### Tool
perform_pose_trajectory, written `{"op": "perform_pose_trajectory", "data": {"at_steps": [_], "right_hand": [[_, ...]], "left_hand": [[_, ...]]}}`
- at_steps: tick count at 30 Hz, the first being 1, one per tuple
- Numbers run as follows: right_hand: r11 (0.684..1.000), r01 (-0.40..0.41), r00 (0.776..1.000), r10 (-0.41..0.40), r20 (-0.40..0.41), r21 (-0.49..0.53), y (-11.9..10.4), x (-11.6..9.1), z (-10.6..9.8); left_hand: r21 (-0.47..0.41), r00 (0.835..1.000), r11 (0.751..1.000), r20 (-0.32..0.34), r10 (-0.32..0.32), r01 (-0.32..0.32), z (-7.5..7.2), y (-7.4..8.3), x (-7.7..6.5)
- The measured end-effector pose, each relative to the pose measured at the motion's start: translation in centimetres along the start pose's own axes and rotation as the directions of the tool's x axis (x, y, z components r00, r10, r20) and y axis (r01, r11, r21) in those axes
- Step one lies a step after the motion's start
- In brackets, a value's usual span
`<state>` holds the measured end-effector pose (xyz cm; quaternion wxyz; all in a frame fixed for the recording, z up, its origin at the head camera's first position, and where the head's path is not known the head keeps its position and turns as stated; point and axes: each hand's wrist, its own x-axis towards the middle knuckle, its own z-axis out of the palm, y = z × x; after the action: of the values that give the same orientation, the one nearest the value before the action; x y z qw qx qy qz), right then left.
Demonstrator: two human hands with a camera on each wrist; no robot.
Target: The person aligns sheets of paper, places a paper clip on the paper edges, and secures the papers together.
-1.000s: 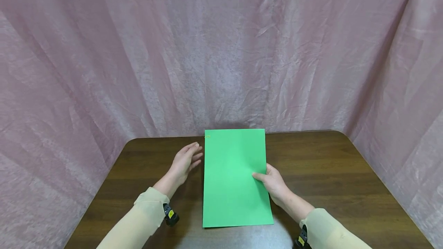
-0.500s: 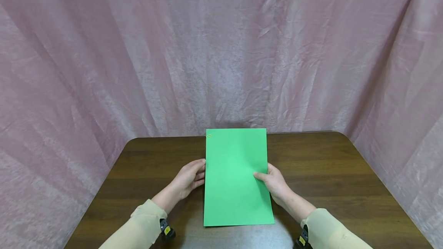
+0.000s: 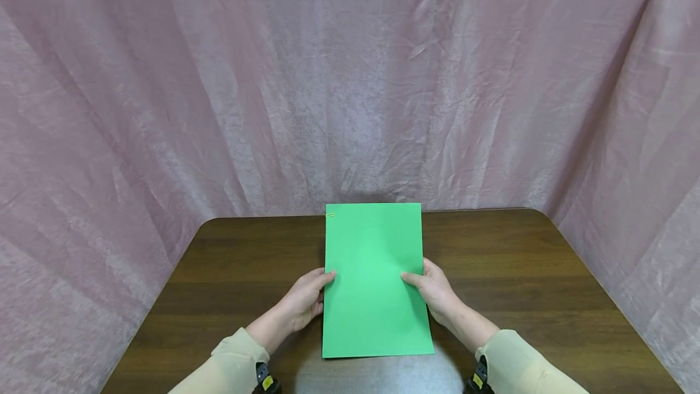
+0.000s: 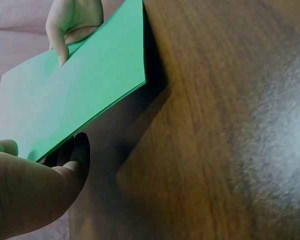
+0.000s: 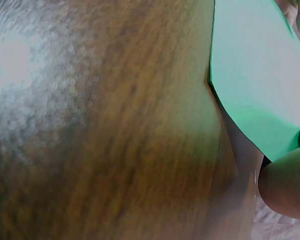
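Green paper sheets (image 3: 374,309), stacked edge to edge, are held above the table, long side pointing away from me. A small yellowish paper clip (image 3: 330,215) sits at their far left corner. My left hand (image 3: 302,301) grips the left edge, thumb on top and fingers curled underneath. On the right edge, my right hand (image 3: 437,292) pinches the stack with its thumb lying over the top face. In the left wrist view the layered edge of the sheets (image 4: 85,95) shows, with a gap and shadow below. Fingers under the paper are mostly hidden in the head view.
A brown wood-grain table (image 3: 508,272) with rounded far corners lies beneath the paper. Pink velvet curtain (image 3: 350,90) hangs right behind its far edge and along both sides. Light glares off the table's near part.
My left hand has come down from beside the upper left edge, moved nearer, and taken hold of the paper's left side. The right hand and paper have hardly shifted.
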<state>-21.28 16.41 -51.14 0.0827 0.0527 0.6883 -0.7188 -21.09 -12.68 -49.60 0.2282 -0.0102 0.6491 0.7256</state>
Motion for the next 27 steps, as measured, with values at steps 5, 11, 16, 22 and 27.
{"op": "perform_pose_trajectory", "data": {"at_steps": [5, 11, 16, 22, 27], "right_hand": [[1.0, 0.001, 1.0, -0.001, 0.008, 0.001, 0.0, -0.1, 0.0], [1.0, -0.001, 1.0, 0.001, 0.013, 0.003, 0.0, -0.1, 0.0], [1.0, -0.003, 1.0, 0.003, 0.014, 0.003, -0.1, -0.2, 0.1], [1.0, 0.0, 1.0, 0.0, 0.009, -0.008, -0.1, -0.3, 0.1], [1.0, 0.003, 1.0, -0.002, 0.017, -0.016, -0.2, -0.4, 0.1]], "left_hand": [[-0.001, 1.0, 1.0, 0.003, 0.003, -0.003, 0.1, -0.5, -0.1], [-0.026, 1.0, 1.0, 0.019, 0.015, -0.015, 0.6, -0.7, -0.3], [-0.036, 0.999, 0.999, 0.021, 0.024, -0.023, 1.1, -0.8, -0.5], [0.0, 0.999, 0.999, 0.014, 0.032, -0.032, 1.3, -0.9, -0.4], [0.025, 0.999, 0.999, -0.001, 0.045, -0.045, 1.3, -1.2, -0.4]]}}
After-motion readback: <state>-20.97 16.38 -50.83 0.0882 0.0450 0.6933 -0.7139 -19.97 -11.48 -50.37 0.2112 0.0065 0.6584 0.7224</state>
